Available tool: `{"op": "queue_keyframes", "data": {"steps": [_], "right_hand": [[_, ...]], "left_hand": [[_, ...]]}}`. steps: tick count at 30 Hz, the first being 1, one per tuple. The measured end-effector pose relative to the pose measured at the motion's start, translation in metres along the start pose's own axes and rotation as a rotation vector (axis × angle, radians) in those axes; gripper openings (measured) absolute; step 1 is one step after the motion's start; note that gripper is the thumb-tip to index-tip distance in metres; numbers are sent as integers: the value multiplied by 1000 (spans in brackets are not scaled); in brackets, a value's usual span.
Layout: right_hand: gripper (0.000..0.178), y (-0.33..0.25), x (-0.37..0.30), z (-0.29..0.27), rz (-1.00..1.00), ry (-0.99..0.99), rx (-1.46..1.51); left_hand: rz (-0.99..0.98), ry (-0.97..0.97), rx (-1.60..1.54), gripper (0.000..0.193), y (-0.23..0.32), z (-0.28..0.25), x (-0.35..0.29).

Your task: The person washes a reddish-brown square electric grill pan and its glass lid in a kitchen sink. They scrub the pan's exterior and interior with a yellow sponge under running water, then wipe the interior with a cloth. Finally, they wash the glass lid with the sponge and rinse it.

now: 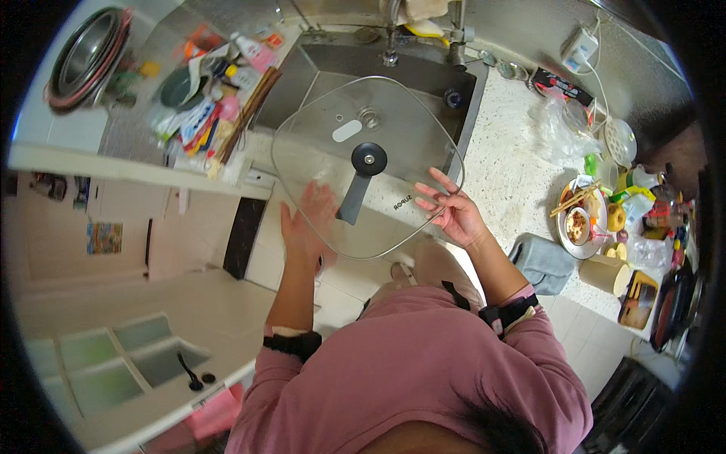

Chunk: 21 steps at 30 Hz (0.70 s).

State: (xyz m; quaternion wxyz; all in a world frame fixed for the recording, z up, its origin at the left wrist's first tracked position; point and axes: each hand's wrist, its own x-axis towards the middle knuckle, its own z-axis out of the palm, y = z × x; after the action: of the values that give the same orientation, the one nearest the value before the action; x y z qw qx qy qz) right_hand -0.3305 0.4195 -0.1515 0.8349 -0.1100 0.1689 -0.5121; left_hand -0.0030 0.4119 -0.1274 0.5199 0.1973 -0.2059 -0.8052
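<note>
A clear glass pot lid [408, 132] with rounded corners, a metal rim and a dark knob with a long grey-black handle piece is held up in front of the sink. My right hand [457, 217] has the lid's right edge, its fingers behind and around the rim. My left hand [308, 219] is by the lower left edge, partly seen through the glass. It is blurred by motion, with fingers stretched and thumb apart. Behind the lid lies the grey sink [302, 60], its drain visible through the glass, under a metal faucet [390, 53].
Bottles, packets and a dark green bowl [180, 87] crowd the counter on the left. To the right are a plate [566, 227] with food and chopsticks, a folded grey cloth [541, 263], a plastic bag [563, 129] and several containers. A white power strip [579, 50] hangs on the wall.
</note>
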Motion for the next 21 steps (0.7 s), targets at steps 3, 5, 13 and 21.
{"op": "queue_keyframes", "data": {"steps": [3, 5, 13, 21], "right_hand": [[62, -10, 32, -4, -16, 88, 53], [61, -9, 52, -7, 7, 133, 17], [57, -37, 137, -24, 199, 173, -200], [67, -202, 242, -62, -328, 1036, -2749]], "left_hand": [[-75, 62, 191, 64, 8, -5, 29], [-166, 175, 608, 66, 6, -3, 47], [-310, 305, 320, 70, 40, -22, 109], [-352, 262, 380, 68, 71, -44, 178]]}}
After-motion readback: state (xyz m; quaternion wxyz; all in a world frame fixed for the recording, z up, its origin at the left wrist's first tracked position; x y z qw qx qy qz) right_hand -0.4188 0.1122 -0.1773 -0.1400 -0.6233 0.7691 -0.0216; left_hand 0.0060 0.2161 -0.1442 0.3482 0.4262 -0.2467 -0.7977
